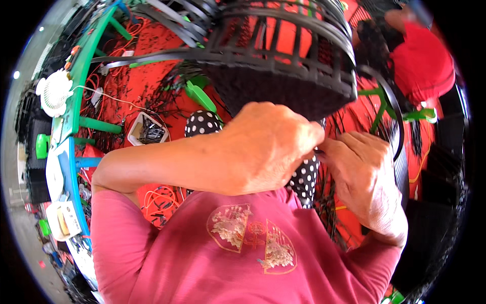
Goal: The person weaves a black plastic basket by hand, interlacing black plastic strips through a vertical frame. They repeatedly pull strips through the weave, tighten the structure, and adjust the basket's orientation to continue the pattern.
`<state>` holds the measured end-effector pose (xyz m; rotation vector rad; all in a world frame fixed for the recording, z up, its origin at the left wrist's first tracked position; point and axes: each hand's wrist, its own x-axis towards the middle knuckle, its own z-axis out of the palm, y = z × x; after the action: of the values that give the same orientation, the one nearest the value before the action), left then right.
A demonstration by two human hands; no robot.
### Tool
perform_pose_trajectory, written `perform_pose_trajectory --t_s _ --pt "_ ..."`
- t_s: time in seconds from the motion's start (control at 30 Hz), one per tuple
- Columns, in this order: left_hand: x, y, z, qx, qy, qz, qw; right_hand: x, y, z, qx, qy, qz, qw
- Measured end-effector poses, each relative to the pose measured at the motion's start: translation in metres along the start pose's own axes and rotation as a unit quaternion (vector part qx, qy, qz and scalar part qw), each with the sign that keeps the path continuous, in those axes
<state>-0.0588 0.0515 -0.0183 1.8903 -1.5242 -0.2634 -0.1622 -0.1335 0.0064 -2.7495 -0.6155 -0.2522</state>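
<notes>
A partly woven basket [283, 83] of black plastic strap is tilted in front of me, its dense dark side toward me and its open lattice beyond. My left hand [273, 147] is closed just below it, knuckles up; what its fingers hold is hidden. Close beside it, my right hand [362, 175] is closed in a pinch, with a small dark bit of strap showing between the two hands. From the basket's right side a loose black strap [401, 114] curves round and passes behind my right hand.
Long loose straps [147, 57] stick out leftward from the basket. On the red floor lie black offcuts and a white tub [148, 130] of dark pieces. A green table [88, 55] with a white fan [54, 93] stands left. A person in red [422, 63] is at the upper right.
</notes>
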Motion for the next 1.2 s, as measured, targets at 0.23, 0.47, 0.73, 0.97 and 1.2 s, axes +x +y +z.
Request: perform_pose_trajectory --t_s 0.23,0.47,0.73,0.97,1.2 --pt "-0.004 -0.015 0.006 -0.026 -0.004 -0.027 0.999 0.002 0.017 0.016 -0.016 0.094 0.005 0.995" --pt "0.009 -0.011 -0.024 -0.004 0.12 0.045 0.992 0.006 0.031 0.022 -0.049 0.23 -0.094 0.967" --pt "0.05 -0.05 -0.056 0.265 0.199 0.164 0.929 0.023 0.026 -0.017 -0.066 0.274 0.033 0.959" --pt "0.051 -0.057 -0.06 0.285 0.01 0.016 0.958 0.043 0.032 -0.029 -0.069 0.205 0.026 0.976" --pt "0.055 -0.053 -0.06 0.3 -0.009 -0.048 0.953 0.047 0.037 -0.056 0.11 0.115 0.173 0.972"
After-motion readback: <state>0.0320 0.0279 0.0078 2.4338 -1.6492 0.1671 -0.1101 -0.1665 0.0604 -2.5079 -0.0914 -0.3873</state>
